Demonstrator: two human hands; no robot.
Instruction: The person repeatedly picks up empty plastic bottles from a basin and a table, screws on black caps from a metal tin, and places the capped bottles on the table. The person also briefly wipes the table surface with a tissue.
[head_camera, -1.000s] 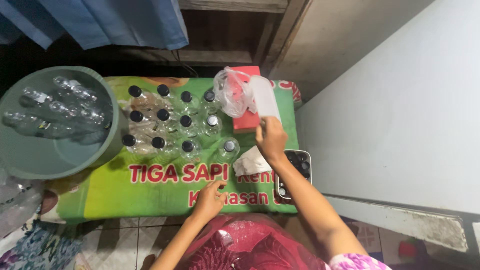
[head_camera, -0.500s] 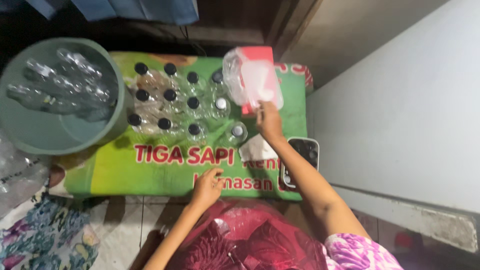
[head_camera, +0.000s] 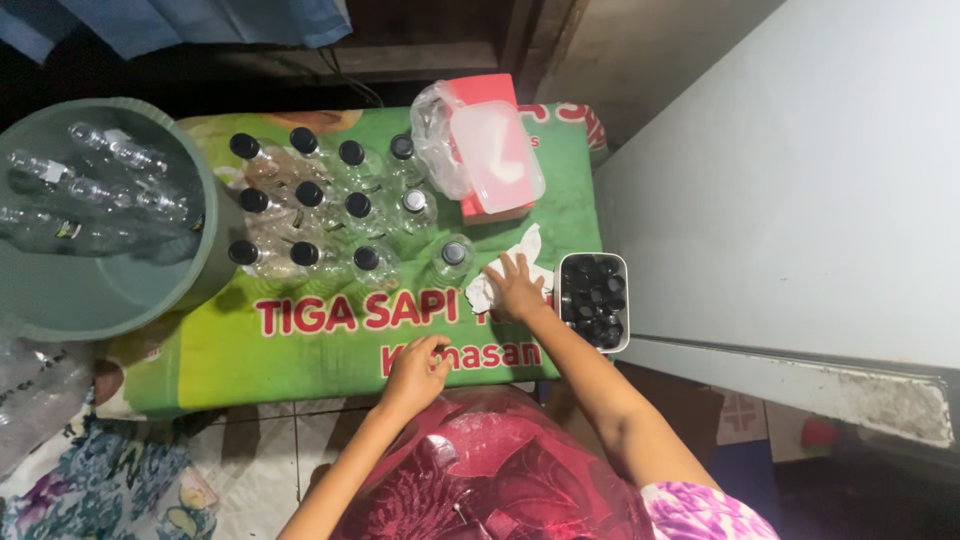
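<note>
Head view: right hand (head_camera: 518, 290) lies flat, fingers spread, no grip, on crumpled white cloth (head_camera: 503, 270) on the green-covered table (head_camera: 310, 345), just left of white tray of black caps (head_camera: 592, 301). Left hand (head_camera: 415, 368) loosely curled, holding nothing, at near table edge. Clear black-capped bottles (head_camera: 330, 215) stand far left.

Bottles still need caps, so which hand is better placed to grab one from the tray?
Right. The right hand rests on the white cloth beside the tray of black caps; the left hand sits farther away.
</note>
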